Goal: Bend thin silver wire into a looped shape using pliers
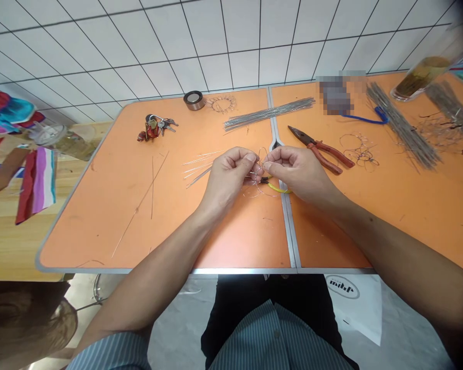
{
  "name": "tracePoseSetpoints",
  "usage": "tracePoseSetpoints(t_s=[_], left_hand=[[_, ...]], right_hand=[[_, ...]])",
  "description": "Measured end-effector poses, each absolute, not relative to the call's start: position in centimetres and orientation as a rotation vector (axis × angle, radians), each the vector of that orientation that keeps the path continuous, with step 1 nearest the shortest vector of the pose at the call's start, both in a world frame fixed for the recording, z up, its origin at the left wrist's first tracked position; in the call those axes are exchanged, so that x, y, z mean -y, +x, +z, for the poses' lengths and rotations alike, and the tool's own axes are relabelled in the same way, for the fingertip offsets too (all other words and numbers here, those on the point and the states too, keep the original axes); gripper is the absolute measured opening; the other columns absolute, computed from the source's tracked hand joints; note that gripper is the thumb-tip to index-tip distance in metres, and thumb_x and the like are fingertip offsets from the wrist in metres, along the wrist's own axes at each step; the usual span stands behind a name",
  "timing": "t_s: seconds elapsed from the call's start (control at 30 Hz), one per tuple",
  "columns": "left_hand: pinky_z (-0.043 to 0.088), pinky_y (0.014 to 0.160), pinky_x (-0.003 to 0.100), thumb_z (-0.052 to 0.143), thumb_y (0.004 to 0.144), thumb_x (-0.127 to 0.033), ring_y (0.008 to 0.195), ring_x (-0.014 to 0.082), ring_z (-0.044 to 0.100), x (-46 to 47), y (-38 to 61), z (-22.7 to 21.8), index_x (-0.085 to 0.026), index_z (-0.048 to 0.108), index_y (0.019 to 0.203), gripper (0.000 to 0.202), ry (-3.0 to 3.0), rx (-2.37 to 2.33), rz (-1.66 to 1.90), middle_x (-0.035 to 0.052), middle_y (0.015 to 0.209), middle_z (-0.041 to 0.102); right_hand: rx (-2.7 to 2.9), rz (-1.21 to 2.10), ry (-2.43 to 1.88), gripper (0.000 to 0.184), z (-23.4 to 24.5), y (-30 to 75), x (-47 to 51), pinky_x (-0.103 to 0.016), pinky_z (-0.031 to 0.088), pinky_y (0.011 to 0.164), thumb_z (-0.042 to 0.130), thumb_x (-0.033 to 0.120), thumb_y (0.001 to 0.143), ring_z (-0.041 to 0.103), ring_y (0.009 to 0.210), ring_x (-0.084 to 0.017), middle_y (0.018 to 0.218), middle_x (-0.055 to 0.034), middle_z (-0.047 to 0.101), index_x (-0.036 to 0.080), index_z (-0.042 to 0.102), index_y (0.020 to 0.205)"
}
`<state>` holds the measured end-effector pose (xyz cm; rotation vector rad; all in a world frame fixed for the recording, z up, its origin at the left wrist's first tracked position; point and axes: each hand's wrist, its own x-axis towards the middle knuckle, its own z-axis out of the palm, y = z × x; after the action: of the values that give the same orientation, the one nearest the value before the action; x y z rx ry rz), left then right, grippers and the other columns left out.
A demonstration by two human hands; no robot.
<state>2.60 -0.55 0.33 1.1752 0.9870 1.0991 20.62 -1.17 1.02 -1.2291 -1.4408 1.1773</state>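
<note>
My left hand (pixel 230 177) and my right hand (pixel 298 168) are close together over the middle of the orange table (pixel 231 241). Both pinch a thin bent wire (pixel 261 165) between thumb and fingers. Fine loops of it show around the fingertips, partly hidden. Just below lies a tool with a yellow handle (pixel 280 189), mostly covered by the hands. Several short straight wires (pixel 200 162) fan out left of my left hand. To the right of my right hand rest pliers with red handles (pixel 327 153), their jaws pointing up and left.
Behind the hands lies a bundle of straight wires (pixel 270 113). A tape roll (pixel 193 100), a wire ring (pixel 221 104) and keys (pixel 158 126) are at the back left. Another wire bundle (pixel 403 126), tangled wire loops (pixel 360 150) and a cup of brown liquid (pixel 420 77) occupy the right.
</note>
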Motion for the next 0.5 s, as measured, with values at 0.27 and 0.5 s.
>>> tracePoseSetpoints(t_s=[0.27, 0.5], left_hand=[[0.062, 0.069, 0.025, 0.085, 0.088, -0.038, 0.068, 0.0132, 0.071, 0.98, 2.73, 0.47, -0.018, 0.072, 0.083, 0.025, 1.174, -1.007, 0.987, 0.0055, 0.08, 0.079], [0.06, 0.066, 0.025, 0.079, 0.09, -0.03, 0.063, 0.0128, 0.07, 1.05, 2.98, 0.1, -0.018, 0.072, 0.078, 0.018, 1.193, -1.05, 1.008, 0.0053, 0.076, 0.079]], right_hand=[[1.377, 1.2, -1.232, 0.01, 1.24, 21.4, 1.02, -0.028, 0.045, 0.064, 0.077, 0.028, 0.088, 0.059, 0.072, -0.015, 0.079, -0.0013, 0.069, 0.02, 0.073, 0.083], [1.401, 1.233, -1.233, 0.006, 0.35, 21.36, 0.67, -0.028, 0.042, 0.061, 0.077, 0.021, 0.086, 0.059, 0.069, -0.013, 0.077, -0.001, 0.071, 0.02, 0.073, 0.082]])
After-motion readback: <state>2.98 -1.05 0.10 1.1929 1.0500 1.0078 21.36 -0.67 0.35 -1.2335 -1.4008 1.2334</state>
